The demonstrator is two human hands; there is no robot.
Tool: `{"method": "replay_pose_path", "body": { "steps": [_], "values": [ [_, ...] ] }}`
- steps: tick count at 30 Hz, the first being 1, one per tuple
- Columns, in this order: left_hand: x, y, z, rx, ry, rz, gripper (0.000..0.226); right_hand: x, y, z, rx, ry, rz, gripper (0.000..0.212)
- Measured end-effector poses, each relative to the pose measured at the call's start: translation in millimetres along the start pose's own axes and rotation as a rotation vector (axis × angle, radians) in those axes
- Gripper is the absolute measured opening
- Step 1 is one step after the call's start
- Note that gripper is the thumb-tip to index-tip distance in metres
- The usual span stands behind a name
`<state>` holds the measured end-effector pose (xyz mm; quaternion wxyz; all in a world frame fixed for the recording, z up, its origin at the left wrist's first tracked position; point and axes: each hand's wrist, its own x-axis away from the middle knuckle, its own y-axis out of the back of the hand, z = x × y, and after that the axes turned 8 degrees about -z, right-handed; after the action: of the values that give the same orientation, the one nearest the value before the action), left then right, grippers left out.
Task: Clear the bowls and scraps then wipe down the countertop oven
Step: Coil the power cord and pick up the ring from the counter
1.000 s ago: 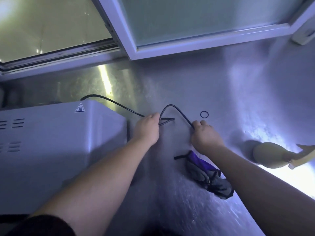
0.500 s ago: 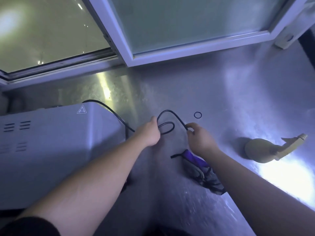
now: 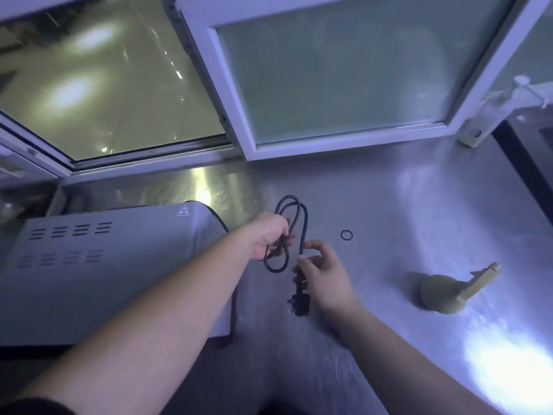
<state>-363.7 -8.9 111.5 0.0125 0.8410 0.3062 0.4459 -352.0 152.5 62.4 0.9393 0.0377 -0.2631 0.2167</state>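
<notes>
I am seeing the left hand (image 3: pixel 270 235) gripping two coiled loops of the thin black power cord (image 3: pixel 302 232), the right hand (image 3: pixel 321 272) pinching its plug end. The white metal countertop oven (image 3: pixel 113 265) is sitting at left on the steel counter (image 3: pixel 389 205). No bowls or scraps are showing; I am judging clearing done, wiping pending. Counting: one oven, one cord, one small black rubber ring (image 3: pixel 346 235), one yellowish spray bottle (image 3: pixel 443 292) lying down.

Brushed, glossy metal counter (image 3: pixel 389 205); matt white oven (image 3: pixel 104 265); frosted window glass (image 3: pixel 344 70).
</notes>
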Motion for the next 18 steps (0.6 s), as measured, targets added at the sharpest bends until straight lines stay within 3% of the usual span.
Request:
{"method": "replay_pose_path", "body": {
  "steps": [4, 8, 13, 18],
  "values": [
    [13, -1, 3, -0.04, -0.05, 0.086, 0.005, 9, -2, 5, 0.22, 0.148, -0.006, 0.023],
    [18, -5, 10, -0.081, -0.172, 0.112, 0.019, 19, -4, 12, 0.364, 0.27, 0.026, 0.019],
    [22, -6, 19, -0.193, -0.328, 0.024, 0.012, 15, 4, 10, 0.45, 0.353, 0.005, 0.021],
    [22, -2, 32, -0.467, -0.371, 0.075, 0.013, -9, 22, 37, 0.436, 0.253, -0.175, 0.015]
  ]
}}
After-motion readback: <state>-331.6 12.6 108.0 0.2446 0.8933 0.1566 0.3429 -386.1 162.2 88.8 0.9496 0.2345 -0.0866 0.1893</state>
